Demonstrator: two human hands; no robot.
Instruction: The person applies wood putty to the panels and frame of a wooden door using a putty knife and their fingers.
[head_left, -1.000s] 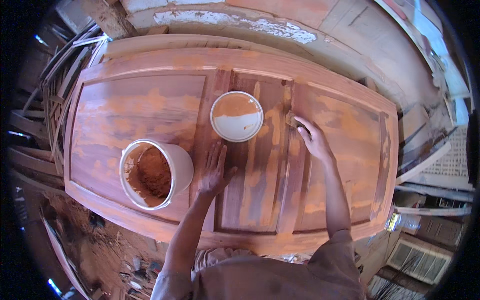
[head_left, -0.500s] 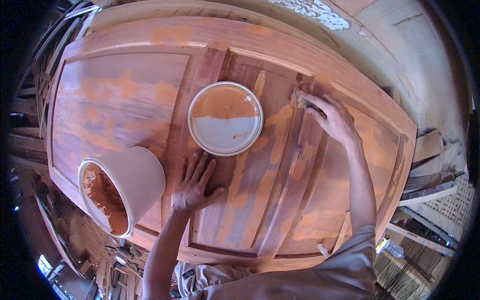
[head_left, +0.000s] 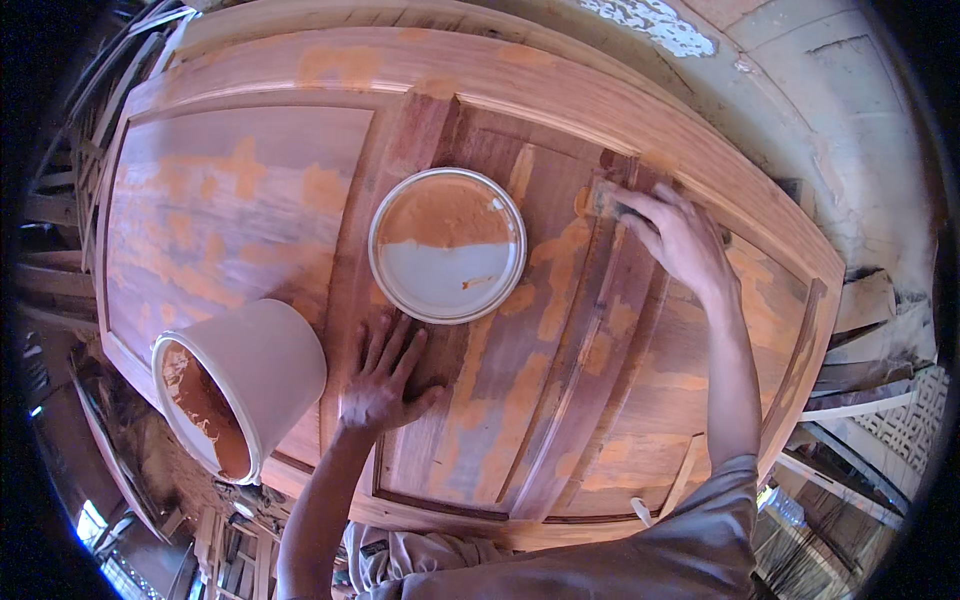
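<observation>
A panelled wooden door [head_left: 230, 210] lies flat, patched with orange-brown filler. My left hand [head_left: 383, 380] rests flat on it with fingers spread, just below a round white lid [head_left: 448, 243] that carries a smear of the filler. My right hand [head_left: 676, 238] reaches to the door's far moulding and presses a small flat scraper [head_left: 603, 198] against the wood. A white bucket [head_left: 236, 382] with filler inside stands at the door's near left edge, beside my left hand.
Stacked timber and wooden frames [head_left: 60, 250] lie to the left of the door. A pale, peeling wall [head_left: 800, 90] rises behind it. Boards and a patterned grille [head_left: 900, 430] sit at the right, and debris covers the floor below.
The view has closed in and tilted over the door. My right hand has shifted a little along the moulding with the scraper. My left hand stays planted flat.
</observation>
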